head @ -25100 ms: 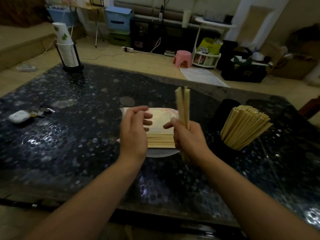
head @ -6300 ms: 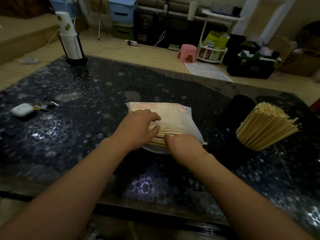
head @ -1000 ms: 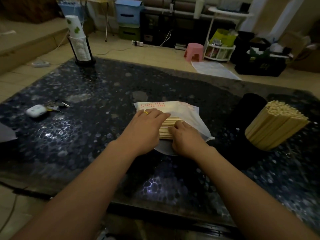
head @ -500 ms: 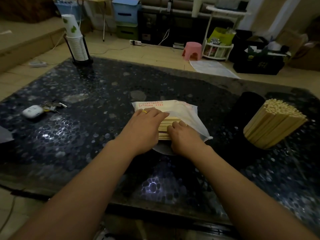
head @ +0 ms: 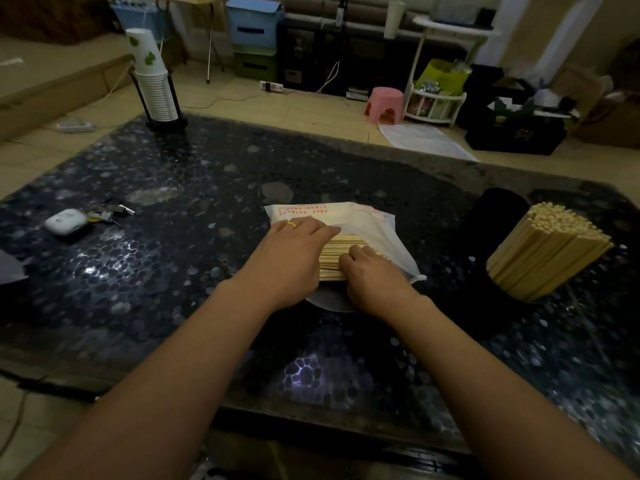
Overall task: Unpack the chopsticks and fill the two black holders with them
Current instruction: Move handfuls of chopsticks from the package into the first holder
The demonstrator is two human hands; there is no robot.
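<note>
Centre frame: left hand [head: 289, 259] lies flat, fingers straight, pressing the chopsticks [head: 337, 256] in the white packet [head: 377, 230]. Right hand [head: 372, 277], fingers curled, pinches their near ends. Right of frame: filled holder [head: 543, 258], black holder [head: 495, 220] behind it. Cup stack [head: 154, 77] upper left; earbud case [head: 65, 221] left.

Table [head: 194, 188]: chopstick packet [head: 349, 220] at centre, both hands on it. Two holders to its right, filled holder [head: 540, 261] in front of empty holder [head: 498, 216]. Earbud case [head: 65, 221] left; cup stack [head: 156, 88] far left corner.
</note>
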